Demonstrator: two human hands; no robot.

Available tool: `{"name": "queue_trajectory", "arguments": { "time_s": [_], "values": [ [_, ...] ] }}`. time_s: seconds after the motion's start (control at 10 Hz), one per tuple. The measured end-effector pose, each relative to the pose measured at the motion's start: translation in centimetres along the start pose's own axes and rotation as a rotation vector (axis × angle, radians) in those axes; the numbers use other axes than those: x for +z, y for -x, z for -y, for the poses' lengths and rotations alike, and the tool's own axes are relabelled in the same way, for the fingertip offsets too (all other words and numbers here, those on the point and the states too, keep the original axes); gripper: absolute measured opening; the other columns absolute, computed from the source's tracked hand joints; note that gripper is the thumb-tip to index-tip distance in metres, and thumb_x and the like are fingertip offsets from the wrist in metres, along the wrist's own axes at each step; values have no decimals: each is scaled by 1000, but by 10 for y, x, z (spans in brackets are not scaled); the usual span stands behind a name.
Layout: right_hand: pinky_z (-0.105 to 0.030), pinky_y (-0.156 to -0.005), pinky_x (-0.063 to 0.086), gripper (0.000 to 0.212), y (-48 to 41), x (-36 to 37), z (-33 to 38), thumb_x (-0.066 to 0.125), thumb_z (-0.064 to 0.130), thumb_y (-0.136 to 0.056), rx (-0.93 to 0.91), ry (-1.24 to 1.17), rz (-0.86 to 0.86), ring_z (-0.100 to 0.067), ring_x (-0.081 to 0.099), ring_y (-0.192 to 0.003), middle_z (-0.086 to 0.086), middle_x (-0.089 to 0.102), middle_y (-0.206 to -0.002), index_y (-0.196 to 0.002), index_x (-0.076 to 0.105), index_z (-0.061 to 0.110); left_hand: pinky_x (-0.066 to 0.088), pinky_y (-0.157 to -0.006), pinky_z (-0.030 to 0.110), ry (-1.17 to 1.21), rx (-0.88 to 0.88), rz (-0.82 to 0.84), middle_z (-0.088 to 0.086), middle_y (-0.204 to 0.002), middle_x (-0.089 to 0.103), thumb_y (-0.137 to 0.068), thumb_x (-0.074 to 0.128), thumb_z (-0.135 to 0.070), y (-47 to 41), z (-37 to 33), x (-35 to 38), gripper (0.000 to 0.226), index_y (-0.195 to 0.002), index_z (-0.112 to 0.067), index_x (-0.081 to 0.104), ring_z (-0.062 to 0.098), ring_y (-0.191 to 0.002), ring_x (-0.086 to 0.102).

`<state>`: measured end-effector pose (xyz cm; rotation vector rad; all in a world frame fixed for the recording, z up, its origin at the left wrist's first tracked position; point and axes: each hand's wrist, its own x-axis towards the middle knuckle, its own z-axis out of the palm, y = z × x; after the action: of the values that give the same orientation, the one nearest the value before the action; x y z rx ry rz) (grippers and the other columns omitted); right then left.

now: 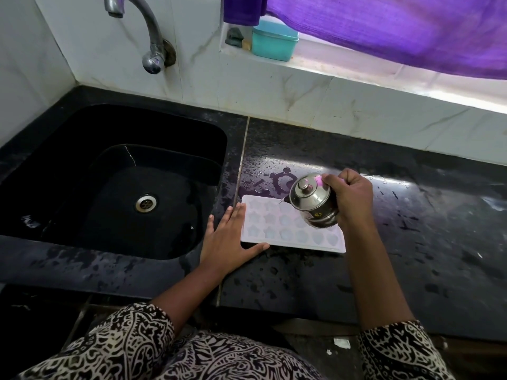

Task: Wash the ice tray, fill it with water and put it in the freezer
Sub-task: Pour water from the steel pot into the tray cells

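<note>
A pale white ice tray [277, 229] with star and heart shaped cells lies flat on the wet black counter, just right of the sink. My left hand [233, 237] lies flat with straight fingers against the tray's left edge and front corner. My right hand [349, 198] grips a small lidded steel kettle [312, 201], tilted with its spout over the tray's far cells. The kettle hides part of the tray's right side.
The black sink [55, 215] with a steel drain [146, 202] lies to the left, under a steel tap [148, 37]. A teal box [274, 41] stands on the window ledge beneath a purple curtain [397, 31]. Water puddles lie on the black counter [411, 242].
</note>
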<state>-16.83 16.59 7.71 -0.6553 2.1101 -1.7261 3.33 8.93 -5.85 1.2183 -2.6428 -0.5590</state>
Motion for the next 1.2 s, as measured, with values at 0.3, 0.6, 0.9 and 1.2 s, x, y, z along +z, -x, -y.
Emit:
{"name": "queue_trajectory", "arguments": {
  "time_s": [0.3,0.6,0.9,1.2],
  "values": [
    [-20,-48,40,37,-4,-2,1,66,3,-79,88,-168,-14,-7,42,-47,8,44,-47,-56,40,18,-1,-119,47,-1,4,-1,-9,-163,8,-73,29,-87,0,-1,-2,108,-155,-23,0,8,-149,2],
    [-26,-57,43,35,-2,-12,-5,66,3,-77,147,-243,-65,-14,46,-54,2,47,-52,-54,44,17,-2,-119,47,-6,7,9,-9,-163,7,-75,30,-86,0,-1,-1,107,-155,-23,-2,8,-149,1],
    [-28,-58,43,35,0,-24,-9,67,6,-78,80,-73,-97,-15,46,-57,1,48,-53,-57,41,16,-3,-118,46,-15,8,15,-9,-163,6,-73,26,-88,0,0,0,108,-155,-23,-3,8,-149,0],
    [-26,-57,42,33,1,-25,-9,68,8,-79,54,1,-97,-17,46,-61,-4,48,-61,-59,42,17,-3,-118,46,-5,10,6,-8,-163,8,-74,29,-87,0,0,0,108,-155,-22,-2,9,-149,2]
  ]
}}
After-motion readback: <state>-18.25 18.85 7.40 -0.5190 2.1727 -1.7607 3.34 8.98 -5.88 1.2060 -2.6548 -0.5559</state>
